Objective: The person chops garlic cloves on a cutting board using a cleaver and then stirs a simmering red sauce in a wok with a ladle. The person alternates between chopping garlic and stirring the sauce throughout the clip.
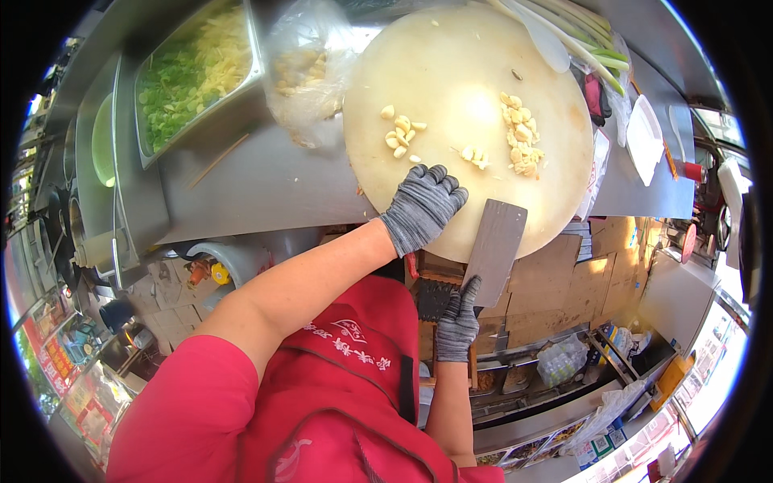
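My left hand (pixel 426 208), in a grey knit glove, rests with curled fingers on the near part of a round cutting board (pixel 447 60); whether it holds anything is hidden. My right hand (pixel 458 326), gloved alike, grips a cleaver (pixel 496 247), whose broad blade lies partly over the board's near edge. Beyond my left hand are whole peeled garlic cloves (pixel 401 136). A small group of garlic pieces (pixel 475 157) lies near the board's middle, and a longer pile of crushed garlic (pixel 521 136) is to the right. A small dark bit (pixel 517 74) lies farther back.
A metal tray (pixel 256 60) of chopped green and pale vegetables stands at the upper left, beside a clear plastic bag (pixel 311 66) of pale pieces. A thin stick (pixel 218 160) lies on the metal counter. Scallions (pixel 580 36) and a white foam tray (pixel 645 139) are at the right.
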